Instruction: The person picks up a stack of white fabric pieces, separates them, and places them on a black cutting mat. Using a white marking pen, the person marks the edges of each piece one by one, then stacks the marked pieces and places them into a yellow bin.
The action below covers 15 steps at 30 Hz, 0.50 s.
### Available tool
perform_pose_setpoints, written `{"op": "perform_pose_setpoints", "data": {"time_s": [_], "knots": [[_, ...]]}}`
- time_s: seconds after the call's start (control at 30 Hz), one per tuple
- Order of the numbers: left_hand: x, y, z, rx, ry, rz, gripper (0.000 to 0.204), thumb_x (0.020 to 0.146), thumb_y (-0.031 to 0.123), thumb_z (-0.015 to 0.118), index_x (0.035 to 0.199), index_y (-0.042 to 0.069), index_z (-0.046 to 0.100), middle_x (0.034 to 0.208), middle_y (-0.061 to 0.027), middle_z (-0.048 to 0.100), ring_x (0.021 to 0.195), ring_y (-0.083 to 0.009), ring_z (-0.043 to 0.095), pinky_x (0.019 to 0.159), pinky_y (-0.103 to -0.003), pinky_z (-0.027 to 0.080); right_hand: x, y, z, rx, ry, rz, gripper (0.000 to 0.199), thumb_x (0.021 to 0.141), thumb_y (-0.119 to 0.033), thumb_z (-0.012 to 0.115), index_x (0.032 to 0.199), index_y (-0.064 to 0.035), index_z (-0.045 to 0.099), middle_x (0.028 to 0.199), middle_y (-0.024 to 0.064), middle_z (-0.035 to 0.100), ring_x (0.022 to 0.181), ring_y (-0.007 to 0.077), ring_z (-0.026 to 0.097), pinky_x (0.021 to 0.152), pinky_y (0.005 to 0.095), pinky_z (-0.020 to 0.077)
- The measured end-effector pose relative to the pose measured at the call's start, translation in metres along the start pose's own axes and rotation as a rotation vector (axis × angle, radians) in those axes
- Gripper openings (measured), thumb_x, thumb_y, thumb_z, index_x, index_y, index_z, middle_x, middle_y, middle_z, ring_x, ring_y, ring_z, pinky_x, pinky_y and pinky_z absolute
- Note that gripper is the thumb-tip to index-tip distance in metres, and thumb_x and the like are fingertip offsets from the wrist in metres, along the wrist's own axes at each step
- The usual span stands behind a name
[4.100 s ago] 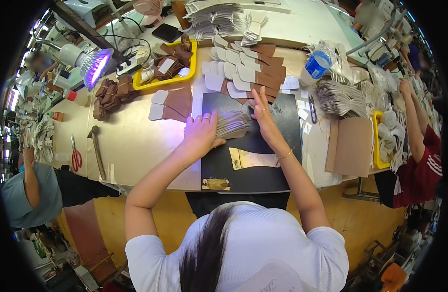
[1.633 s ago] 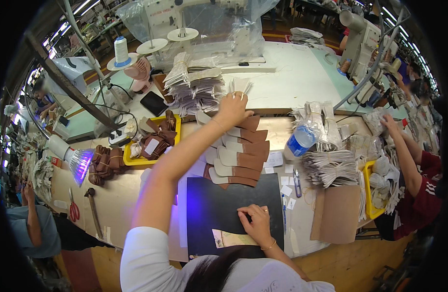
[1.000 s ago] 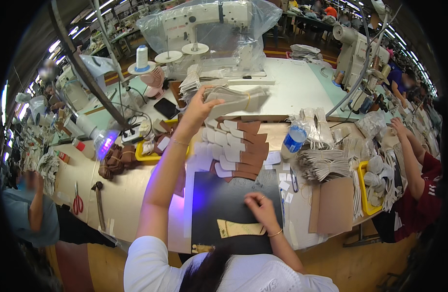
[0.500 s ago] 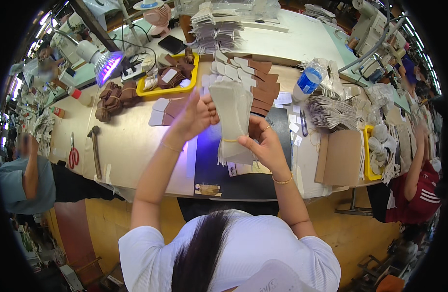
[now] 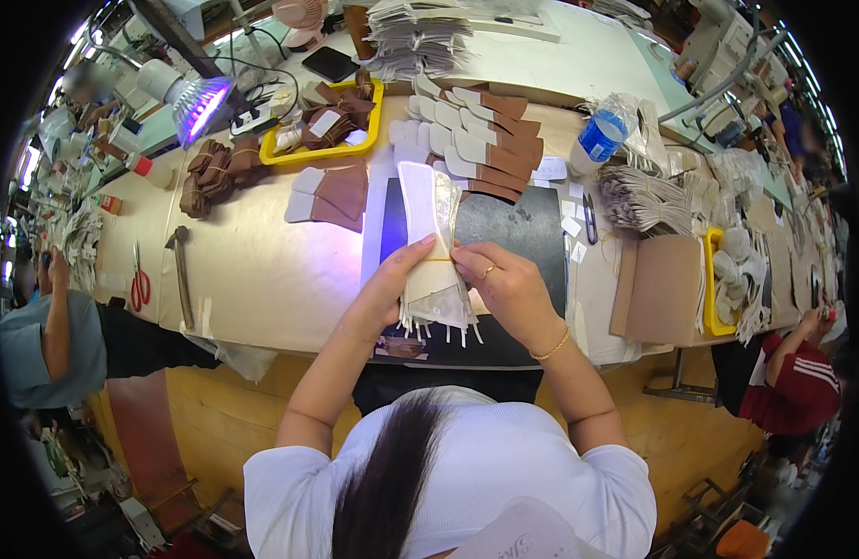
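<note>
The left grip (image 5: 392, 279) and right grip (image 5: 508, 284) clasped a still-banded pale bundle (image 5: 437, 281), with brown-and-white pieces (image 5: 490, 137) already fanned beyond.

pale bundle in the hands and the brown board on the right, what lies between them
In the head view, rightward from the pale bundle: the right hand, black mat, then small white slips before the brown board.

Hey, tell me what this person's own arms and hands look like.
The sleeves are short and white. The bare right hand wears a gold-coloured ring and, at the wrist, a gold-coloured bracelet; the bare left hand has a thin chain at its wrist.
</note>
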State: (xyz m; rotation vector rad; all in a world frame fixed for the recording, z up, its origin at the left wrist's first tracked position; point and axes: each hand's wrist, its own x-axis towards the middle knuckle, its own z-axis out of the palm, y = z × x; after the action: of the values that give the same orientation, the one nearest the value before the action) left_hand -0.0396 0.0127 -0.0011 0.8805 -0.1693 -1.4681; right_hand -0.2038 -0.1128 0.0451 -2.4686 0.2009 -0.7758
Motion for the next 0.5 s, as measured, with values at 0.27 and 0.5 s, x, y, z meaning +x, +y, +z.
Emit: {"op": "perform_pose_setpoints", "data": {"time_s": [0.27,0.5], "knots": [[-0.001,-0.012,0.003,0.085,0.208,0.029,0.038,0.102,0.033,0.059,0.120,0.001,0.064,0.103,-0.0103,0.070,0.086,-0.0179,0.071,0.076,-0.033,0.060,-0.001,0.019,0.006,-0.042,-0.003,-0.039,0.010,0.086,-0.013,0.072,0.093,-0.0074,0.068,0.091,0.0053,0.066,0.079,0.0206,0.066,0.074,0.0320,0.0528],[-0.001,0.020,-0.031,-0.308,0.045,0.366,0.053,0.102,0.045,0.051,0.123,-0.003,0.058,0.108,-0.0198,0.069,0.105,-0.0385,0.068,0.094,-0.053,0.055,-0.010,0.022,0.005,0.974,-0.249,0.173,0.018,0.098,-0.025,0.061,0.097,-0.0066,0.062,0.081,0.0028,0.061,0.075,0.0125,0.058,0.076,0.0299,0.0479]]}}
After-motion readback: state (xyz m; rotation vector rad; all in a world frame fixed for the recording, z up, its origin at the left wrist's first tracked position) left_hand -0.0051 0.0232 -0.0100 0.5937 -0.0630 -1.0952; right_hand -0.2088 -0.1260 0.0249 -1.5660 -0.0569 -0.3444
